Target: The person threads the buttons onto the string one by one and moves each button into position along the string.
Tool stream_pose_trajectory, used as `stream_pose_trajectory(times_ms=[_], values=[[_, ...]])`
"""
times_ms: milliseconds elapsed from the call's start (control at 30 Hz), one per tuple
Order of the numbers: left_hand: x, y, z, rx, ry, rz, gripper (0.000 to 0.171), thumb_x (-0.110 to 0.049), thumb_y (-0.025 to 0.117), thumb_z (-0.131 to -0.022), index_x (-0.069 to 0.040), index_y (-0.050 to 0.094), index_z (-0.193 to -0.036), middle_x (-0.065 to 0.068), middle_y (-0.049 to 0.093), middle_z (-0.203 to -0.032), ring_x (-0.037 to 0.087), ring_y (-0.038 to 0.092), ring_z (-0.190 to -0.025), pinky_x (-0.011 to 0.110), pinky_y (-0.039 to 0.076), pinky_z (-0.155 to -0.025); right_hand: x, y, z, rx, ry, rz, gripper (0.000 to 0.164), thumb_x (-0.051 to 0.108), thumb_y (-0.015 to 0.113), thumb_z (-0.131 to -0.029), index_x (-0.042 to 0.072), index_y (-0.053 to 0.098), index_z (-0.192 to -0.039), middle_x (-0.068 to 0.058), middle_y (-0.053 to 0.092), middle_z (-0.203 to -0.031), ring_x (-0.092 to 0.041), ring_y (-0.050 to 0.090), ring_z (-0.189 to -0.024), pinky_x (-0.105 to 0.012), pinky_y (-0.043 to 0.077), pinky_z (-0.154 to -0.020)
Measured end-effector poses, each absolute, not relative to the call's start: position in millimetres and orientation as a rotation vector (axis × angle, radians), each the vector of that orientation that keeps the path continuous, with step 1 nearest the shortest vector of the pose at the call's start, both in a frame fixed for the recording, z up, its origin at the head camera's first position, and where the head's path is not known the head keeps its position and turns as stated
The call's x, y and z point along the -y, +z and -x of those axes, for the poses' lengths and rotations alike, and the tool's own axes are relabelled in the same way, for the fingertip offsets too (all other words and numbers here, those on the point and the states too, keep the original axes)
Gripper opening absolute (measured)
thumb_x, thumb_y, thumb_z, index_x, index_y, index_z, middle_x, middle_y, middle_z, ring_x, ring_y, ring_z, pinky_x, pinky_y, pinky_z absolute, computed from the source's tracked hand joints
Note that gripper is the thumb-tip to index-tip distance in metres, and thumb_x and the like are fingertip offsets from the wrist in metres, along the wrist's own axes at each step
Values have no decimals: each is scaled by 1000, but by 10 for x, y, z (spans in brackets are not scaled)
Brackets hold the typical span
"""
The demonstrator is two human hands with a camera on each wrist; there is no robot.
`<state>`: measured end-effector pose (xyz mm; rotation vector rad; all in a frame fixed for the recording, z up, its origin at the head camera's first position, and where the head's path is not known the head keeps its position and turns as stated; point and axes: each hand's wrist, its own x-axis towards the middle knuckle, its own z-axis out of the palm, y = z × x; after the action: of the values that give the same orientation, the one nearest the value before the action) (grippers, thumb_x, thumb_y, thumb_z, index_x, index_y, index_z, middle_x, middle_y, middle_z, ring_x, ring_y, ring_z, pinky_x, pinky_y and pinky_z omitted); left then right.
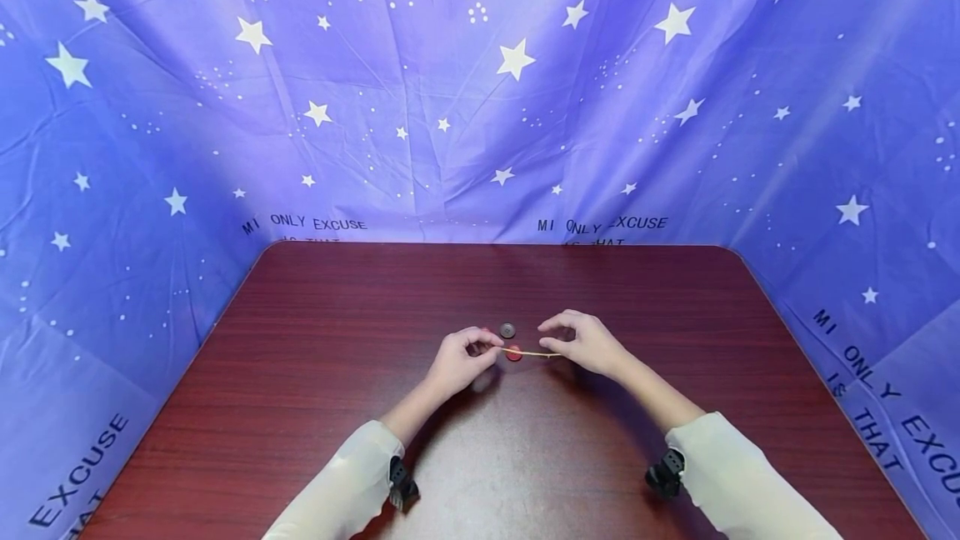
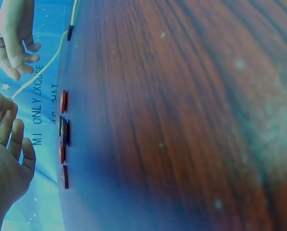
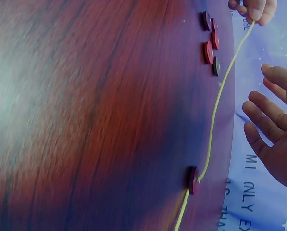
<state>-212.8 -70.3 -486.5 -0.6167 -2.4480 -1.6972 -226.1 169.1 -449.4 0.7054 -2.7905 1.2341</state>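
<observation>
My left hand (image 1: 465,359) pinches the end of a thin yellow cord (image 1: 534,352) between thumb and forefinger, above the table. In the right wrist view the cord (image 3: 211,130) slants from those fingertips to a dark red button (image 3: 194,180), passes through it and runs on out of the frame. My right hand (image 1: 588,342) hovers beside the cord with its fingers spread and relaxed; the right wrist view shows nothing held in that hand (image 3: 278,125). Between the hands lie a red button (image 1: 513,353) and a dark grey button (image 1: 507,330); the left fingers partly cover another red one.
Several red and dark buttons (image 3: 209,52) lie in a loose group on the brown wood-grain table (image 1: 337,298). A purple-blue cloth (image 1: 420,107) with white stars hangs behind the table's far edge and along both sides.
</observation>
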Motion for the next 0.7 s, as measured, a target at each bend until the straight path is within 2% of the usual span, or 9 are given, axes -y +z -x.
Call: stream_pose_trajectory(times_ms=[333,700], values=[[667,-4842,2130,2444,-1666,636,9,0,69,-78,-1,71,-87,7,64,-74,2,49,-61,17,43,-56,-1543,-4522,2241,2795,1281,-728,24,20,72,-81,6,70,-100,1,66,-88,-6,58,-77,-22,48,-69],[653,-4841,2127,2453,-1699,627,10,-3,70,-79,-10,72,-86,5,66,-76,5,52,-64,17,44,-58,-1429,-4541,2228,2811,1294,-773,18,24,72,-82,17,70,-98,5,69,-92,-6,59,-81,-24,50,-72]])
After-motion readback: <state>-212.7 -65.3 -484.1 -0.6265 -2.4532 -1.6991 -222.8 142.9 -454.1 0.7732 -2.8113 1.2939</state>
